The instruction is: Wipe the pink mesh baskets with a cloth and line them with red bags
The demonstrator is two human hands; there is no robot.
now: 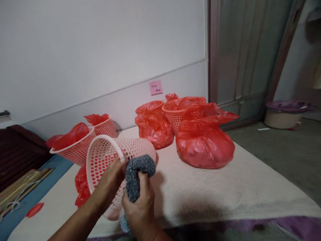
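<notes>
A pale pink mesh wastebasket (135, 144) lies tilted on its side above the cloth-covered table, its round mouth toward the lower left. My left hand (111, 177) is closed on the basket's rim, the thumb outside near the top of the wall. In my right hand (140, 207) is a bunched grey-blue fuzzy cloth (135, 172), pressed against or very near the basket's side. Part of the cloth hangs below that hand. Behind the basket, a red plastic bag (81, 187) shows on the table, partly hidden.
Two bag-lined baskets (75, 150) stand at the left. Full red bags (205, 144) and more lined baskets (173, 115) stand at the back right. A pink note (155, 87) is on the wall. Bundled slats (22, 187) lie at the left; a tub (283, 117) stands on the floor.
</notes>
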